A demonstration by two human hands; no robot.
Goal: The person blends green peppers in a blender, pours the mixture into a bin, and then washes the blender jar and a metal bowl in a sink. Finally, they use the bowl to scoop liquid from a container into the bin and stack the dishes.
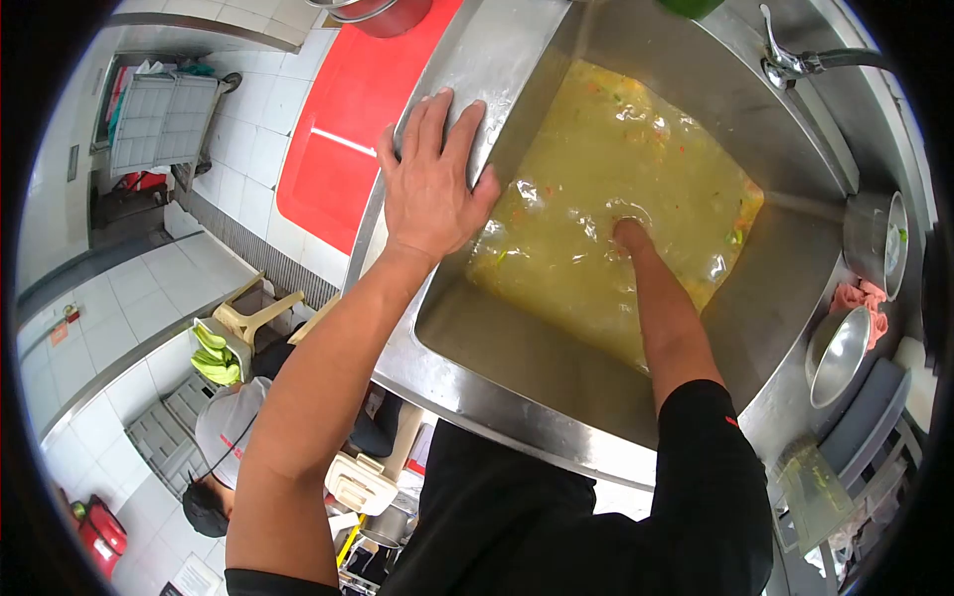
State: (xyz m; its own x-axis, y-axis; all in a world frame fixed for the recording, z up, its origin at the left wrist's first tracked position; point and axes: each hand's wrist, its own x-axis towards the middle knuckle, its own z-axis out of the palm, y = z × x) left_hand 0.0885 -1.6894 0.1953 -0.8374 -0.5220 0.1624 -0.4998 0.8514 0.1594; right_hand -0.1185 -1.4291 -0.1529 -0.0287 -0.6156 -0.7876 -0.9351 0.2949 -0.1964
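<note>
My left hand lies flat on the steel rim of a deep sink, fingers spread, holding nothing. Murky yellow-green water stands in the basin, with orange, red and green food bits floating mostly along the far and right edges. Into its middle reaches my right hand, sunk past the wrist. The cloudy water hides its fingers and anything they may touch. Small ripples surround the spot where the arm enters.
A faucet is at the upper right. Metal bowls and a pink cloth sit right of the basin. Left are a red surface and a grey cart. A person in a grey shirt is at lower left, near green vegetables.
</note>
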